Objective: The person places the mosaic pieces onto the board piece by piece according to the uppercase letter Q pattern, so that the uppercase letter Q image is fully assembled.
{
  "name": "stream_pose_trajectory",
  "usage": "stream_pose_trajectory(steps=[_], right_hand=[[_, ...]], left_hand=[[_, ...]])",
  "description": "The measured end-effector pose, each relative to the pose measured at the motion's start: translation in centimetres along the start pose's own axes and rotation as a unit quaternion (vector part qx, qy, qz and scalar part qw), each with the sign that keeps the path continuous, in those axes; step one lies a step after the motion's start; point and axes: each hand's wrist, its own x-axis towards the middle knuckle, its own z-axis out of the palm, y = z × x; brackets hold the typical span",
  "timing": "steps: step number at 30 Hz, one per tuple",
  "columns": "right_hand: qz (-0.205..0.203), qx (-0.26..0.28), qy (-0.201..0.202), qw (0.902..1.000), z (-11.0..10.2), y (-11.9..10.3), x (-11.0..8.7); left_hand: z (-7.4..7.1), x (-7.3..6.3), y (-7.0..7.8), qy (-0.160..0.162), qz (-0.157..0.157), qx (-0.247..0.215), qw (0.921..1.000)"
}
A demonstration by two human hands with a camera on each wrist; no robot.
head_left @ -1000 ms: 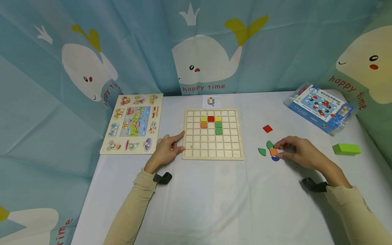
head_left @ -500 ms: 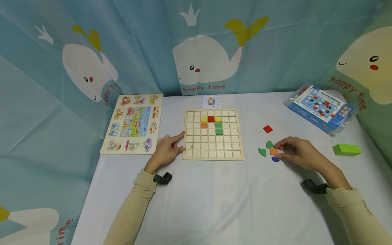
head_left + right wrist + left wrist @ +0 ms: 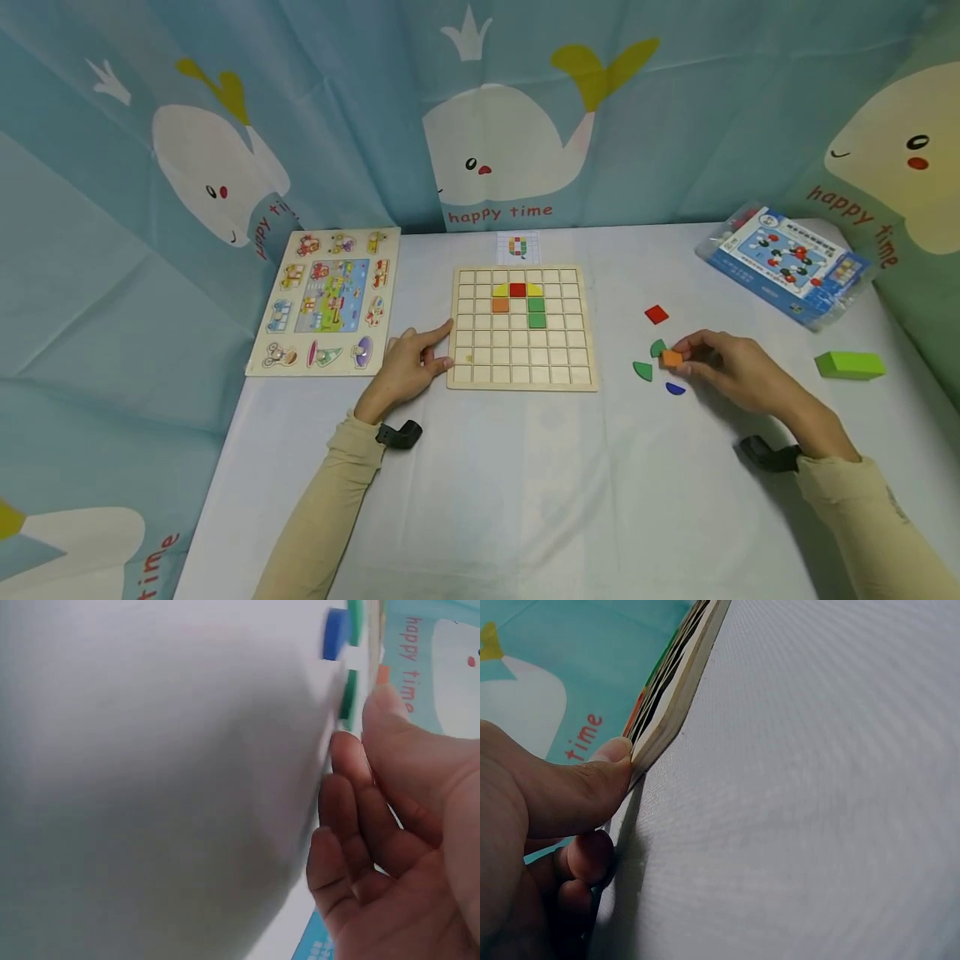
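Observation:
My right hand (image 3: 731, 371) pinches an orange square tile (image 3: 671, 358) between thumb and fingers, lifted and tilted over the cloth. Close by lie two green quarter-round pieces (image 3: 642, 372), a blue half-round piece (image 3: 675, 388) and a red square tile (image 3: 656, 314). In the right wrist view, a bit of orange shows beyond my thumb (image 3: 386, 701). My left hand (image 3: 408, 367) touches the left edge of the wooden grid board (image 3: 480, 377) with index finger and thumb. Yellow, red, orange and green tiles (image 3: 536, 321) form an arch in its upper cells.
A small pattern card (image 3: 517, 247) lies behind the board. To its left is a wooden knob puzzle (image 3: 258, 365). A bagged blue box (image 3: 787, 267) and a light green block (image 3: 850, 365) sit at the right. A whale-print curtain (image 3: 360, 150) hangs behind.
My right hand has lifted the orange tile off the cloth and shifted it slightly away from the blue piece, tilting it. My left hand stays at the board's edge.

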Motion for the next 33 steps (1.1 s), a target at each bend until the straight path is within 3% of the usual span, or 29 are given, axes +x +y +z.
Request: stream_pose_trajectory(steps=[15, 25, 33], right_hand=[[-0.026, 0.077, 0.075, 0.9938, 1.2, -2.9, 4.6], [-0.041, 0.118, 0.092, 0.9879, 3.2, -4.8, 8.0], [-0.053, 0.131, 0.078, 0.9868, 3.7, -6.3, 9.7]], left_hand=[[0.0, 0.1, -0.1, 0.006, 0.007, 0.003, 1.0000], [0.1, 0.0, -0.1, 0.004, 0.004, -0.003, 1.0000], [0.1, 0.1, -0.2, 0.003, 0.004, -0.006, 1.0000]])
